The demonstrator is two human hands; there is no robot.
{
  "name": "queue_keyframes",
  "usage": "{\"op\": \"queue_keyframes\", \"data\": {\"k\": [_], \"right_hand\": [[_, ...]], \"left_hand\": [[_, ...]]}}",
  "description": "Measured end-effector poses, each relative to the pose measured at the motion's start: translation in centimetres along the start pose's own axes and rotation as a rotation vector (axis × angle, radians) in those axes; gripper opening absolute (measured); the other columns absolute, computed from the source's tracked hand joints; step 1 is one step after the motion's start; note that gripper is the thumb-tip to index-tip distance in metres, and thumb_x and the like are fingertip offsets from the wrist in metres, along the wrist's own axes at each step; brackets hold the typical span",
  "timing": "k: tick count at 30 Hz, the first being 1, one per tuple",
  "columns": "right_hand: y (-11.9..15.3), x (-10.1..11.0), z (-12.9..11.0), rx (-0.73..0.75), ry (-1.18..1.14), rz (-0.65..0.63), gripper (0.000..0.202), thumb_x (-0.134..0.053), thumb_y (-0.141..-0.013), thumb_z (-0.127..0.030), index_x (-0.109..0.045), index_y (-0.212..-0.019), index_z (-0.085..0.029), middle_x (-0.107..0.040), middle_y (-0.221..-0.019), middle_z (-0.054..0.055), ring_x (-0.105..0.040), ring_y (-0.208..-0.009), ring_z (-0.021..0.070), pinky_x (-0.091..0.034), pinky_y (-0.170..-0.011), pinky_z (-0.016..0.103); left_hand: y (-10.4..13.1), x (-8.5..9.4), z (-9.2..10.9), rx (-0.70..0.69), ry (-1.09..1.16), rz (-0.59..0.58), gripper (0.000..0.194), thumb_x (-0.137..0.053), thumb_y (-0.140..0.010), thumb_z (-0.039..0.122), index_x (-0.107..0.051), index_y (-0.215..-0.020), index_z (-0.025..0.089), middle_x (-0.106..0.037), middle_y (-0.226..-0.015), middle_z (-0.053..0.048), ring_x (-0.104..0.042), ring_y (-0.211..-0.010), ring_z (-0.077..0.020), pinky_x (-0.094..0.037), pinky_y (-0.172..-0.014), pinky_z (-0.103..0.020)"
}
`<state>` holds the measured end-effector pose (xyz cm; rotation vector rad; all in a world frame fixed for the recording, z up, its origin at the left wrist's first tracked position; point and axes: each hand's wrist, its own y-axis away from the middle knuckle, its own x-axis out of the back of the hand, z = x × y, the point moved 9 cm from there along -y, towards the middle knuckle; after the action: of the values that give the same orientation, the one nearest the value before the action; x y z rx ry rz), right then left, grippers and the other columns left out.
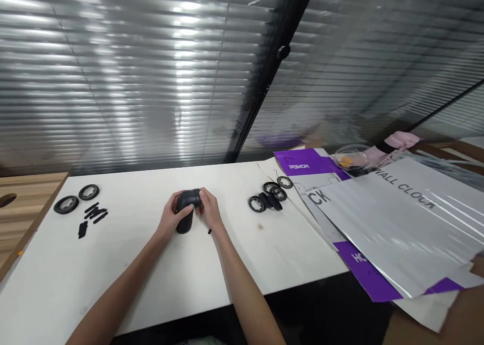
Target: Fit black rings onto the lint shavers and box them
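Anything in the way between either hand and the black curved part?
Nothing visible. The left hand and right hand are both directly on the black curved part. A small dark piece shows beside the right wrist, not between. Some fingertips are hidden behind the part, so contact there can't be checked.

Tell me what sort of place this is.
Probably an indoor workspace, perhaps a small workshop: loose black rings on a white table, WALL CLOCK packaging at right, and slatted blinds behind.
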<state>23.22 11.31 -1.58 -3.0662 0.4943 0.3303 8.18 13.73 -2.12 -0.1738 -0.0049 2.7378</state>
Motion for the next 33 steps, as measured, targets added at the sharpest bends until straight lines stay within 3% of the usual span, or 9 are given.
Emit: {"op": "queue_keyframes", "data": {"k": [4, 7, 12, 15, 18, 23, 28, 33], "right_hand": [[-0.1, -0.5, -0.3, 0.047, 0.076, -0.047, 0.058, -0.073, -0.081, -0.082, -0.064, -0.080, -0.025, -0.044, -0.053, -0.008, -0.040, -0.048, 0.0125, -0.030, -0.052, 0.029], [-0.3, -0.7, -0.2, 0.060, 0.110, -0.070, 0.057, -0.072, -0.083, -0.081, -0.065, -0.090, -0.024, -0.053, -0.064, -0.005, -0.048, -0.058, 0.0143, -0.038, -0.058, 0.029], [-0.1, -1.1, -0.1, 0.108, 0.200, -0.158, 0.054, -0.061, -0.095, -0.076, -0.062, -0.118, -0.026, -0.064, -0.086, 0.000, -0.059, -0.078, 0.0195, -0.050, -0.076, 0.035], [0.1, -1.0, -0.2, 0.144, 0.235, -0.178, 0.052, -0.058, -0.099, -0.072, -0.059, -0.126, -0.027, -0.062, -0.087, 0.000, -0.060, -0.081, 0.0209, -0.051, -0.081, 0.037], [0.1, -0.9, -0.2, 0.161, 0.247, -0.187, 0.050, -0.057, -0.100, -0.070, -0.056, -0.128, -0.028, -0.063, -0.089, 0.001, -0.060, -0.083, 0.0214, -0.051, -0.083, 0.038], [-0.1, -1.2, 0.1, 0.158, 0.300, -0.179, 0.055, -0.061, -0.097, -0.064, -0.053, -0.135, -0.026, -0.055, -0.088, -0.001, -0.058, -0.082, 0.0209, -0.049, -0.083, 0.038], [0.2, -1.9, -0.3, 0.156, 0.314, -0.198, 0.068, -0.063, -0.097, -0.058, -0.047, -0.154, -0.026, -0.053, -0.093, 0.000, -0.059, -0.089, 0.0213, -0.051, -0.089, 0.039], [0.3, -1.8, -0.4, 0.145, 0.306, -0.187, 0.065, -0.061, -0.097, -0.059, -0.051, -0.152, -0.025, -0.051, -0.089, -0.001, -0.057, -0.085, 0.0206, -0.049, -0.085, 0.038]], "left_hand": [[-0.1, 0.8, 0.2, 0.003, 0.002, 0.058, 0.069, -0.090, -0.075, 0.063, -0.072, -0.126, 0.020, -0.077, -0.127, -0.013, -0.071, -0.123, -0.0367, -0.057, -0.109, -0.049], [-0.2, 1.6, 0.1, 0.026, 0.009, 0.107, 0.075, -0.090, -0.075, 0.065, -0.074, -0.133, 0.019, -0.077, -0.127, -0.014, -0.074, -0.116, -0.0355, -0.063, -0.098, -0.046], [-0.4, 1.8, 0.6, 0.078, 0.024, 0.092, 0.086, -0.093, -0.072, 0.064, -0.073, -0.142, 0.018, -0.078, -0.113, -0.011, -0.071, -0.078, -0.0229, -0.064, -0.069, -0.036], [-0.4, 1.6, 1.1, 0.100, 0.070, 0.084, 0.091, -0.096, -0.066, 0.063, -0.074, -0.140, 0.016, -0.077, -0.105, -0.009, -0.066, -0.070, -0.0187, -0.062, -0.059, -0.033], [-0.5, 1.4, 1.4, 0.121, 0.117, 0.095, 0.090, -0.099, -0.060, 0.062, -0.076, -0.134, 0.015, -0.076, -0.100, -0.007, -0.065, -0.068, -0.0172, -0.061, -0.056, -0.030], [-0.7, 1.1, 1.1, 0.198, 0.190, 0.068, 0.080, -0.096, -0.060, 0.073, -0.073, -0.107, 0.013, -0.068, -0.070, -0.003, -0.063, -0.053, -0.0180, -0.053, -0.048, -0.029], [-0.9, 1.3, 0.9, 0.216, 0.203, 0.094, 0.083, -0.095, -0.058, 0.079, -0.070, -0.104, 0.015, -0.067, -0.073, -0.003, -0.064, -0.055, -0.0174, -0.050, -0.047, -0.027], [-0.8, 1.0, 1.0, 0.235, 0.196, 0.092, 0.085, -0.096, -0.056, 0.079, -0.071, -0.105, 0.014, -0.067, -0.074, -0.003, -0.064, -0.055, -0.0178, -0.050, -0.047, -0.027]]}}
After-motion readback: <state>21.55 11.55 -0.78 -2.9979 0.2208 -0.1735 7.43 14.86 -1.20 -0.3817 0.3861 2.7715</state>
